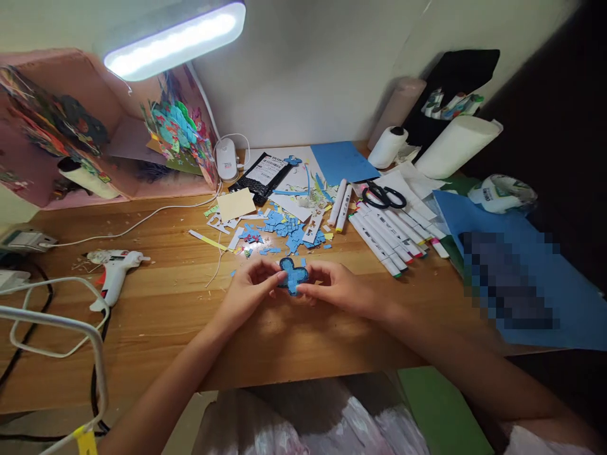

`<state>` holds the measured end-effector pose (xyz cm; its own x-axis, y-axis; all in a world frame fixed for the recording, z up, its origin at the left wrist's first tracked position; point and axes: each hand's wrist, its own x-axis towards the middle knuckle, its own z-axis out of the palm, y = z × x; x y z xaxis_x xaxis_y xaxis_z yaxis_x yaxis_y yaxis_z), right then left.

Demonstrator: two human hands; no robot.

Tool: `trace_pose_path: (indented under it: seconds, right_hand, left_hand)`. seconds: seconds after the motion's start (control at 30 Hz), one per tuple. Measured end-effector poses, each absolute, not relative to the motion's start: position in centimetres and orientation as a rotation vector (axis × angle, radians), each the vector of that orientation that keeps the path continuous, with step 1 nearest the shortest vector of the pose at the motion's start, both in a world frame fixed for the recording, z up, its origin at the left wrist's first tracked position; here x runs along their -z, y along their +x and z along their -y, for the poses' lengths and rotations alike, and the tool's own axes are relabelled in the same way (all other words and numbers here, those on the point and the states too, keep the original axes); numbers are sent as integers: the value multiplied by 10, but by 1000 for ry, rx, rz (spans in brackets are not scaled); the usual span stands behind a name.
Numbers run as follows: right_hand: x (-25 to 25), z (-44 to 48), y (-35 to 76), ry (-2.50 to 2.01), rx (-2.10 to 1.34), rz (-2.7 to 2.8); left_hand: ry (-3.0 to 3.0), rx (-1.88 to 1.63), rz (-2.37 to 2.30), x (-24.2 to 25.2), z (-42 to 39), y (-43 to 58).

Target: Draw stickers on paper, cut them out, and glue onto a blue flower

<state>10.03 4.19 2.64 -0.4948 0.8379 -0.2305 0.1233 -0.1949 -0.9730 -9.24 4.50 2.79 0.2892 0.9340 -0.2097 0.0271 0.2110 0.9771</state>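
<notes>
Between my two hands, just over the front part of the wooden desk, is a small blue paper butterfly with a dark outline. My left hand pinches its left side with thumb and fingers. The right side is pinched by my right hand. Right behind the hands lies a heap of blue paper scraps, with a few red and yellow bits mixed in. A similar blue cut-out rests farther back by a black package.
White markers and black-handled scissors lie to the right, near blue sheets and paper rolls. A hot glue gun, cables and a white metal frame are at left. A lamp hangs above a pink box.
</notes>
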Motion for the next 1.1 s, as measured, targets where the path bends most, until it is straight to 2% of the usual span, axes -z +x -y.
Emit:
trace_pose_path:
  seconds: [0.47,0.67,0.87,1.1]
  right_hand:
    - [-20,-49,102,-1150,-1719,1415]
    - [-26,-48,103,-1164,-1566,1490]
    - [-30,-48,107,-1178,-1543,1614]
    - [-26,-48,103,-1177,-1632,1501]
  left_hand:
    - [1127,-666,-1003,-25,-46,-97]
    - [1202,-543,-928,-22,-41,-95]
    - [1280,-589,-991,-25,-43,-96]
    - [1183,-726,-1041,-26,-45,-95]
